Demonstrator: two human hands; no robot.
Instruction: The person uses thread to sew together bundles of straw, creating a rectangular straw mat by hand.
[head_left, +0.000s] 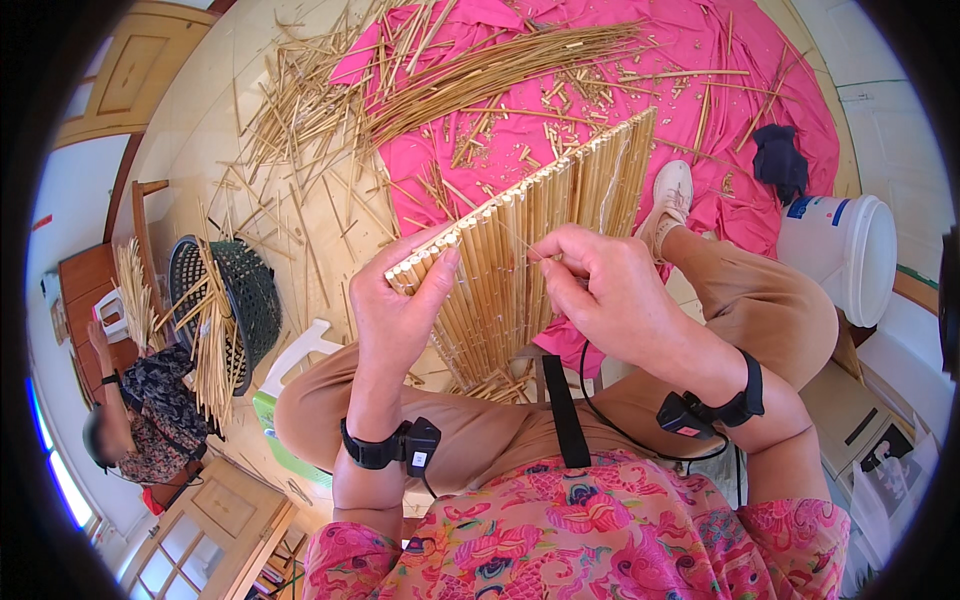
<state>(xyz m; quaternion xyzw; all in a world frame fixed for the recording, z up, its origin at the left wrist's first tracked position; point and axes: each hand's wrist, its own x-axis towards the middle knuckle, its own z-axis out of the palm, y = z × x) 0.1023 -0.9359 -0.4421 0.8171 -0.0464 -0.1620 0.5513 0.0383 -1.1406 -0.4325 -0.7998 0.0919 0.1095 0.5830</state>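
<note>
Plainly, stalk mat (pixel 499 280), left end clamped in left grip (pixel 400 303), right grip (pixel 606 273) pinching thin strand (pixel 517 241) before it.

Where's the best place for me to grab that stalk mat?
I'd pinch the stalk mat by its far right end, coming from the right: it's a thin sheet, and that end is free. The left hand grips the near end; the right hand is at the middle.

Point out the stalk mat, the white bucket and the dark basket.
Stalk mat (pixel 498 285): head view, middle of its face.
White bucket (pixel 822 255): head view, side wall.
Dark basket (pixel 262 308): head view, outer side wall.
</note>
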